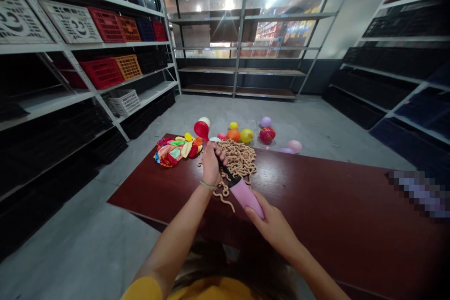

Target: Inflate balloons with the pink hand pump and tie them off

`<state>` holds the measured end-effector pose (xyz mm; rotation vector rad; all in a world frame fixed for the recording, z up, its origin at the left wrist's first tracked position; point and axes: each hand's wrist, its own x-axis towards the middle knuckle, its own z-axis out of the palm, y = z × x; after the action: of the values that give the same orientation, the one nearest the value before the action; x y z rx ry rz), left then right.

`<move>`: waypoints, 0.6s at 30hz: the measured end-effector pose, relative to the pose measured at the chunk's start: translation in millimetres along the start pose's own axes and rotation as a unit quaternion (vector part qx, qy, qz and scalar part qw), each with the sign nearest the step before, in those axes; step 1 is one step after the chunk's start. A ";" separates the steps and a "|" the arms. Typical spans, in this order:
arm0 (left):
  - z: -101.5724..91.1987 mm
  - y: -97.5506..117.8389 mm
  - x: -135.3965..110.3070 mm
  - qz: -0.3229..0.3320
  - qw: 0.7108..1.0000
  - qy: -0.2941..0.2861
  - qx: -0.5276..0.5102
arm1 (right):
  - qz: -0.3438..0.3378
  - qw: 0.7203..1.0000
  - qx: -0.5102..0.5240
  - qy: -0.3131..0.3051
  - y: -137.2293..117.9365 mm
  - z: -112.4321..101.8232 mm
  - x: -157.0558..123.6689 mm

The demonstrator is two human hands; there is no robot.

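Balloon (red, bulbous) and cylindrical pink pump

Person's left arm reaches farther out, forearm bare below yellow sleeve, thin pale band round wrist; left grip clenched, fingers curled inward. Right forearm bare too, slanting in toward midline; right grip nearer yellow-clad torso, wrapped snugly, thumb on near side, index finger on far side, remaining fingers I can't make out.
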<state>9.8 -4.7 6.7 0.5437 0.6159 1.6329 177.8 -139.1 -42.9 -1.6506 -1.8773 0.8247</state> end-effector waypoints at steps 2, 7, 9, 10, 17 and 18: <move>-3.6 -3.4 -6.8 -0.017 1.000 -0.006 0.006 | 0.000 1.000 0.015 -0.005 -5.0 5.5 8.5; -16.5 -0.9 -12.8 -0.018 1.000 -0.020 0.008 | 0.000 1.000 0.022 -0.020 -16.7 15.0 21.1; -20.3 3.2 -9.7 -0.022 0.999 -0.016 0.027 | -0.002 0.999 0.038 -0.029 -18.6 17.2 19.2; -21.7 5.8 -6.9 -0.023 0.999 -0.015 0.035 | -0.004 0.998 0.045 -0.032 -18.4 17.5 16.8; -30.3 33.9 29.4 -0.005 1.000 0.019 0.011 | -0.010 0.999 0.033 -0.042 0.8 7.4 -14.3; -32.1 35.8 33.4 -0.008 1.000 0.023 0.008 | -0.009 0.998 0.035 -0.047 3.5 6.1 -18.3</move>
<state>-42.6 21.5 6.8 0.5136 0.6656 1.6298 178.3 -157.6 -49.3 -1.5751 -1.9007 0.9662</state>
